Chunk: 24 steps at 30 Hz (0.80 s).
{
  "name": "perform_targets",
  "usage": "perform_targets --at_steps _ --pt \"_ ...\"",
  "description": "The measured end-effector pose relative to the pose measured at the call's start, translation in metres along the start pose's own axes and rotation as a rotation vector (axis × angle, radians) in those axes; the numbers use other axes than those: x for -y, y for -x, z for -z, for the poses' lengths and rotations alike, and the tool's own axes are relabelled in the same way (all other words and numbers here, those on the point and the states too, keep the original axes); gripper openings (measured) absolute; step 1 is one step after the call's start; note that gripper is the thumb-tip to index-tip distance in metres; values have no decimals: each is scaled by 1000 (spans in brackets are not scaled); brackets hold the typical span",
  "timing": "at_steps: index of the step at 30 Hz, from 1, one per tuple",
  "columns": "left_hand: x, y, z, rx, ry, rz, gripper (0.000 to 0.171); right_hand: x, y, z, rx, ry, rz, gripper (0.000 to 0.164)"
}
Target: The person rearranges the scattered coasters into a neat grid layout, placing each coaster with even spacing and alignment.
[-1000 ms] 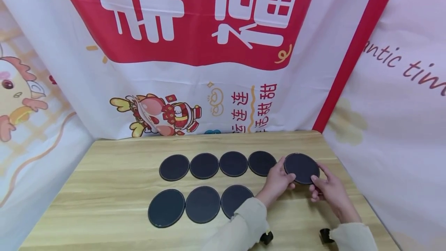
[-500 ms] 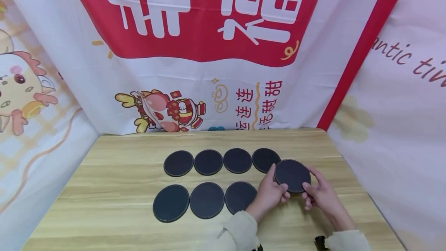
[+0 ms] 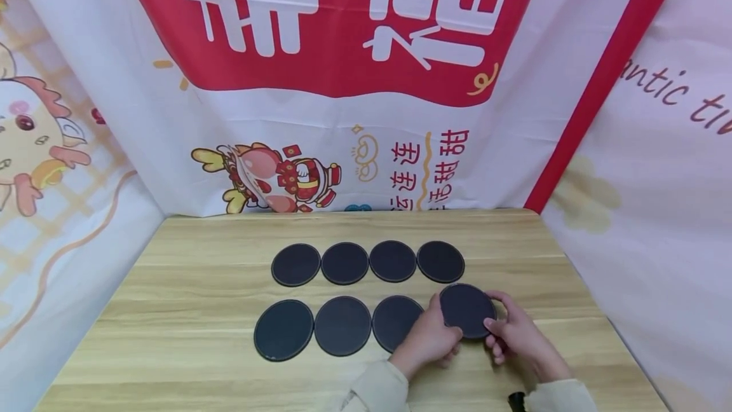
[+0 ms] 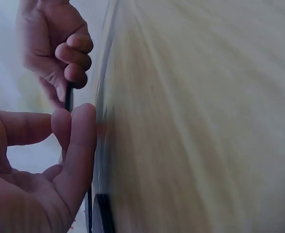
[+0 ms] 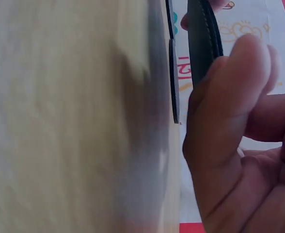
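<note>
A round black coaster (image 3: 467, 311) is held by its two sides over the right part of the table. My left hand (image 3: 429, 338) pinches its left edge, thumb toward the near side, and my right hand (image 3: 519, 338) pinches the right edge. Stitching runs along the rim of this coaster (image 5: 204, 41) in the right wrist view, where it stands above the tabletop. To its left lies a row of three like coasters (image 3: 343, 326), the rightmost partly covered by my left hand. Behind is a row of several more coasters (image 3: 345, 263), side by side.
All of this is on a light wood-grain table (image 3: 189, 310). A white and red printed cloth (image 3: 337, 107) hangs along its back edge, and printed cloths flank both sides. A small black object (image 3: 517, 401) shows at the right sleeve.
Both hands have brought the held coaster nearer and to the left, from the right end of the back row to beside the front row. The head view has shifted slightly.
</note>
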State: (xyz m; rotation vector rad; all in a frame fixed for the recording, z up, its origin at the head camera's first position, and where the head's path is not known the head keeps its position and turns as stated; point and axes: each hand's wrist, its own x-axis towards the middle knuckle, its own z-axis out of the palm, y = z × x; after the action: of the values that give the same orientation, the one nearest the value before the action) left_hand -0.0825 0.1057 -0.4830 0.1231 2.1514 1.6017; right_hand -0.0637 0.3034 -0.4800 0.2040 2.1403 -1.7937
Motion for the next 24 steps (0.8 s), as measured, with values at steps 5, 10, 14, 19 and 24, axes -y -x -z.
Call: perform_targets --at_steps 5,10,14,19,24 --pt "2 3 10 -15 -197 -9 72 -1 0 -6 6 29 -32 59" --pt "1 5 20 -27 -398 -45 60 1 -1 -14 -16 110 -57 59" --pt "1 5 23 -42 -438 -31 59 1 -4 -21 -58 186 -94 59" --pt "3 4 22 -31 -401 -2 67 4 -8 -25 -98 244 -122 58" --pt "0 2 23 -12 -401 -3 64 9 -10 -29 -119 271 -109 57"
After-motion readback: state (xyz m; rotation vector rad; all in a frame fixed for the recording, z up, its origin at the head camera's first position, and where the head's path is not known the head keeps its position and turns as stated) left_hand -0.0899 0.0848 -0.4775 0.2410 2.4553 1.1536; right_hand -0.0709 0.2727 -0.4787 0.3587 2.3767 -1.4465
